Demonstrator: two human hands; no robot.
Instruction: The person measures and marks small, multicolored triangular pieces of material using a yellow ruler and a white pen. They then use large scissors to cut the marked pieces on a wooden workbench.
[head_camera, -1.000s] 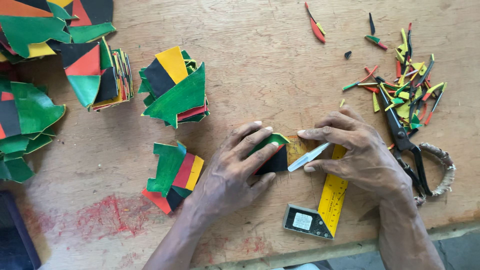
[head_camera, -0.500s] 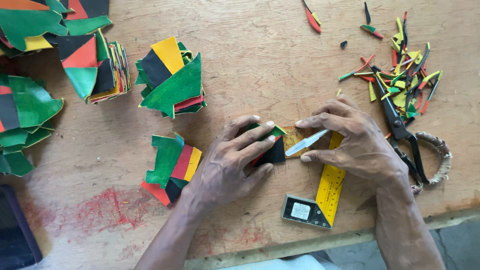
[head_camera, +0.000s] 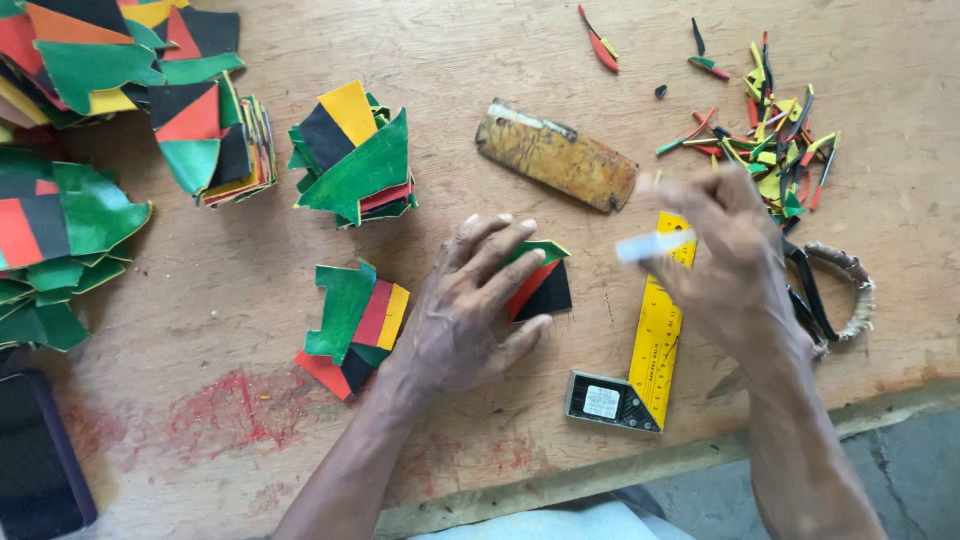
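Observation:
My left hand (head_camera: 470, 305) lies flat, fingers spread, pressing a small piece of green, red and black material (head_camera: 538, 282) onto the wooden table (head_camera: 470, 60). My right hand (head_camera: 730, 260), blurred by motion, is lifted just to the right of it and grips a thin pale blade or marker (head_camera: 652, 244). Under my right hand lies a yellow try square (head_camera: 650, 335) with a grey stock. A worn yellow-brown metal template (head_camera: 556, 155) lies uncovered just above the piece.
Stacks of cut green, red, yellow and black pieces (head_camera: 355, 155) (head_camera: 352, 325) (head_camera: 215, 135) sit left of my hands, with larger sheets (head_camera: 60, 230) at the left edge. Offcut slivers (head_camera: 770, 140), black scissors (head_camera: 805, 290), a rope ring (head_camera: 850, 290) and a dark phone (head_camera: 35, 460) lie around.
My right hand has lifted off the piece and swung to the right with the blade. The metal template, earlier under the hands, now lies bare above the piece. My left hand still presses down.

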